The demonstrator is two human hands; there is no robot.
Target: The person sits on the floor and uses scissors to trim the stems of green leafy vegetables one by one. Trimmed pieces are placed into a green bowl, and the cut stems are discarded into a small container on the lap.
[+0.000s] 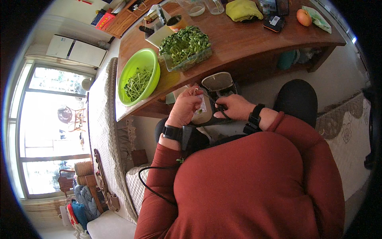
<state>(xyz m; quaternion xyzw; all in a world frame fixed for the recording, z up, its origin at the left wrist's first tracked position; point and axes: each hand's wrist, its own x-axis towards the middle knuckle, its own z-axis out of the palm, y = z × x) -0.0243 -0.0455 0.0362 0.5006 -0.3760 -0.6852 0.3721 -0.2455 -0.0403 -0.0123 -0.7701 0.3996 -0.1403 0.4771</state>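
My left hand (187,104) is raised over a bin beside the table edge, its fingers closed on a few thin pale sprout stems (195,90). To its right my right hand (234,107) holds dark-handled scissors (221,110), whose blades point up towards the left hand and are hard to make out. Beneath both hands is the bin (206,115), with its lid (217,81) raised. On the table, a clear plastic tray (191,61) is full of green sprouts (186,41). Left of it a green plastic bowl (155,71) contains cut sprouts (138,83).
The wooden table (238,44) lies in front of me. On it are a white organizer box (155,37), an orange tin (175,23), clear jugs (214,6), a yellow-green cloth (244,10), a black device (273,23) and an apple (303,18). A quilted sofa (104,125) stands left.
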